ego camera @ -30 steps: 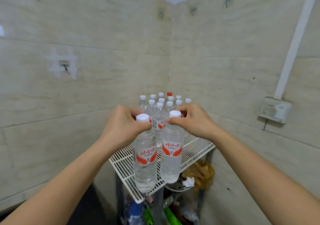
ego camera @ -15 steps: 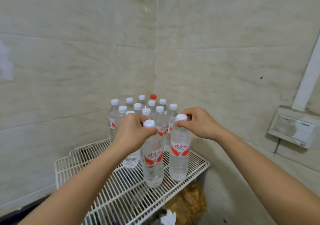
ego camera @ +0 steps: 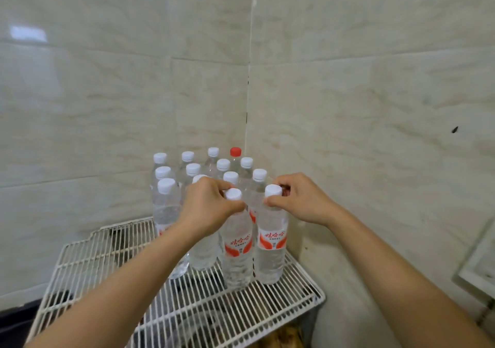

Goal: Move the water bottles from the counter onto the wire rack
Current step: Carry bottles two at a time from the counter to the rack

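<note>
Two bottles, newly set on the wire rack beneath your hands.
Your left hand grips the left bottle by its neck, your right hand the right bottle; release seems next.

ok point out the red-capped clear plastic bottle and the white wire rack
red-capped clear plastic bottle [ego camera: 235,151]: head view, on its red cap
white wire rack [ego camera: 88,262]: head view, bare wires at left

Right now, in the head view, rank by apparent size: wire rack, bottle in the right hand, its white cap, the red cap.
1. the wire rack
2. the bottle in the right hand
3. white cap and red cap: not ranked; the white looks slightly bigger, but it is nearer the camera.
</note>
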`<act>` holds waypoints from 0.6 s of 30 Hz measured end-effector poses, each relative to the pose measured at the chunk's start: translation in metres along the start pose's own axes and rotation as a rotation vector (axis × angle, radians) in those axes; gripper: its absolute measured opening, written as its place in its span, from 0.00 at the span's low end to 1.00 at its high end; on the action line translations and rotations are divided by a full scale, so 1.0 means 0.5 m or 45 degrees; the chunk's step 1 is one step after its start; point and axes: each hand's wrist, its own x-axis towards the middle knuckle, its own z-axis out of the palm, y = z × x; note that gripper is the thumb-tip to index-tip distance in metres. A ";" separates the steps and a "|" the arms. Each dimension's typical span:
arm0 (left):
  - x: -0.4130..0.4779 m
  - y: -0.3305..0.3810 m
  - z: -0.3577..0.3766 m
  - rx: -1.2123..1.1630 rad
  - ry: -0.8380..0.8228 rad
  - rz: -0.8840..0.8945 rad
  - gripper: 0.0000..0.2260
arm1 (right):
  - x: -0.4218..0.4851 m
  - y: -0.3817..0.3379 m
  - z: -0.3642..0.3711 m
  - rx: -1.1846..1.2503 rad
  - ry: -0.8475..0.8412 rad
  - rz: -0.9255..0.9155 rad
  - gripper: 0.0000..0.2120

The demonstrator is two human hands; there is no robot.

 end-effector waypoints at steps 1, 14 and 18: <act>0.004 0.003 0.007 0.007 0.006 -0.006 0.07 | 0.006 0.009 0.000 0.024 -0.006 0.001 0.14; 0.025 0.004 0.037 0.060 0.038 -0.025 0.12 | 0.038 0.041 0.014 0.101 -0.001 -0.046 0.13; 0.023 0.002 0.038 0.082 0.021 -0.017 0.07 | 0.039 0.038 0.018 0.100 -0.007 -0.035 0.10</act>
